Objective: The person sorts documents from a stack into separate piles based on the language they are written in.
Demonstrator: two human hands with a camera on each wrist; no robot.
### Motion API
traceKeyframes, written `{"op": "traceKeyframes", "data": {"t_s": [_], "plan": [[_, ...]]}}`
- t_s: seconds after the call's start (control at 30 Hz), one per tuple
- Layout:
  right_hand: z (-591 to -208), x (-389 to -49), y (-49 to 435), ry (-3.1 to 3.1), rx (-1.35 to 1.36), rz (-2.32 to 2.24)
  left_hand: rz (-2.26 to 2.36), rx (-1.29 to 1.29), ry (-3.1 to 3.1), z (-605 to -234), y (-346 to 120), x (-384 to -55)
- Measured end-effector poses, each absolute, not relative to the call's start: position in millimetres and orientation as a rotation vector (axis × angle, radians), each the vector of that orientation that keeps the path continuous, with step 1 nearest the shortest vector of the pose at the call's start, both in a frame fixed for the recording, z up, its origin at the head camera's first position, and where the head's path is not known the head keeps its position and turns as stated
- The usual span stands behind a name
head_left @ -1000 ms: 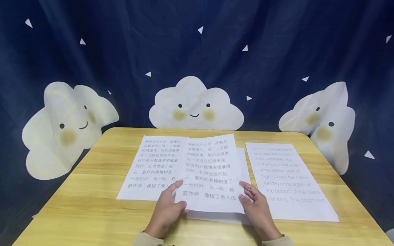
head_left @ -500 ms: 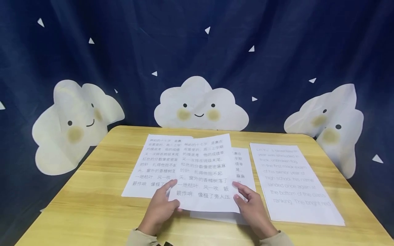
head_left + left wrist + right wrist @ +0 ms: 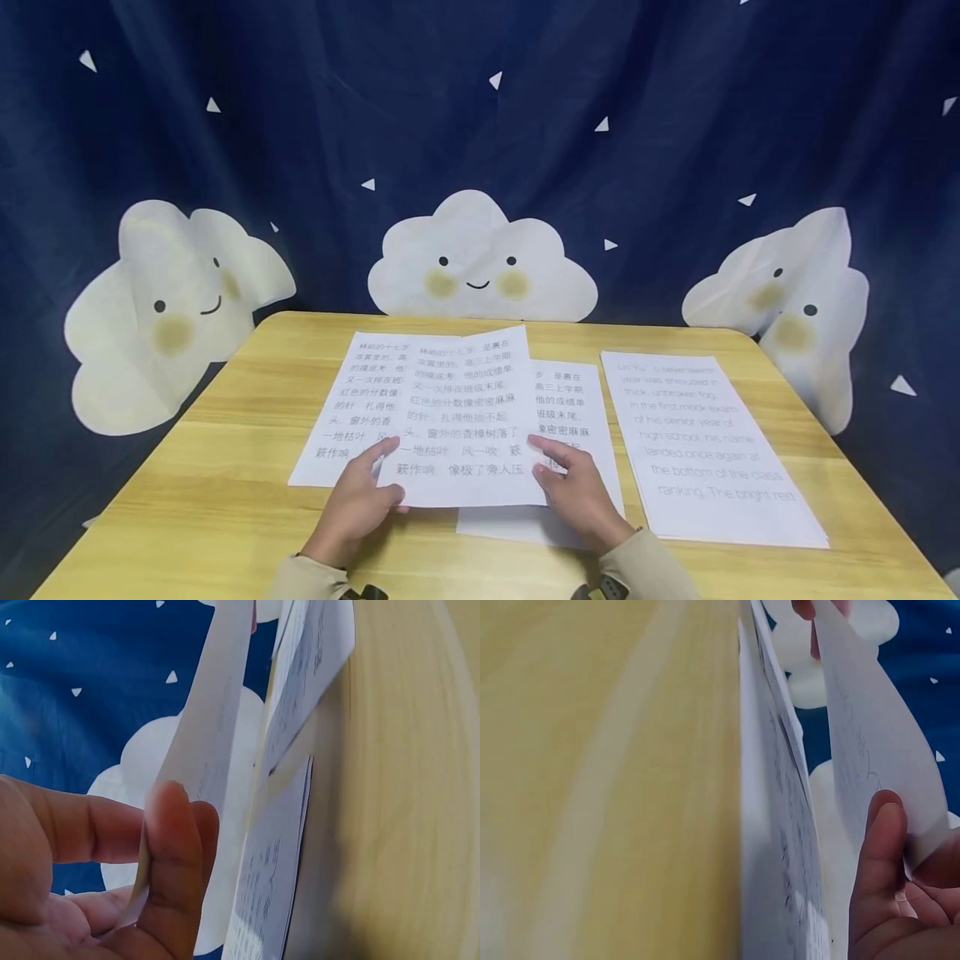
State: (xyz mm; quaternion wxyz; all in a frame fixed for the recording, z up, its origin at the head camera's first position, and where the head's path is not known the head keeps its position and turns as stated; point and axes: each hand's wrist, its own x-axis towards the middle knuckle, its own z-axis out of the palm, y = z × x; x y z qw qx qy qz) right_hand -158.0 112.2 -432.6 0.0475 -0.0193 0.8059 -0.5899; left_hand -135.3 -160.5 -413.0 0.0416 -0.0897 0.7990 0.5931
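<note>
A white sheet of paper (image 3: 457, 417) printed with Chinese characters hangs above the table, tilted up at its far end. My left hand (image 3: 356, 504) pinches its left edge between thumb and fingers. On the opposite edge, my right hand (image 3: 573, 492) grips it the same way. Both wrist views show the sheet bowed and lifted off the table. Beneath it on the left lie similar printed pages (image 3: 337, 408), partly covered. More Chinese-printed paper (image 3: 573, 400) shows from under its right side, with the right hand over part of it.
A stack of English-printed pages (image 3: 712, 442) lies slightly skewed on the right of the wooden table (image 3: 210, 517). Behind the table's far edge hangs a dark blue curtain (image 3: 637, 67) with white clouds and triangles.
Both hands have carried the sheet leftward, over more of the left pages. More of the middle paper shows on the right. The head view has shifted slightly.
</note>
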Motion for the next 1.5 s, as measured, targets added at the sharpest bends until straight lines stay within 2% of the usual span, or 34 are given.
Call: {"op": "traceKeyframes", "data": {"t_s": [0.93, 1.5], "plan": [[-435.3, -195.7, 35.9, 2.292, -0.199, -1.634, 1.559, -0.414, 2.52, -417.4, -253.3, -167.2], [-438.9, -203.1, 22.7, 2.126, -0.184, -1.716, 1.53, -0.494, 2.492, -425.3, -280.4, -183.0]]}}
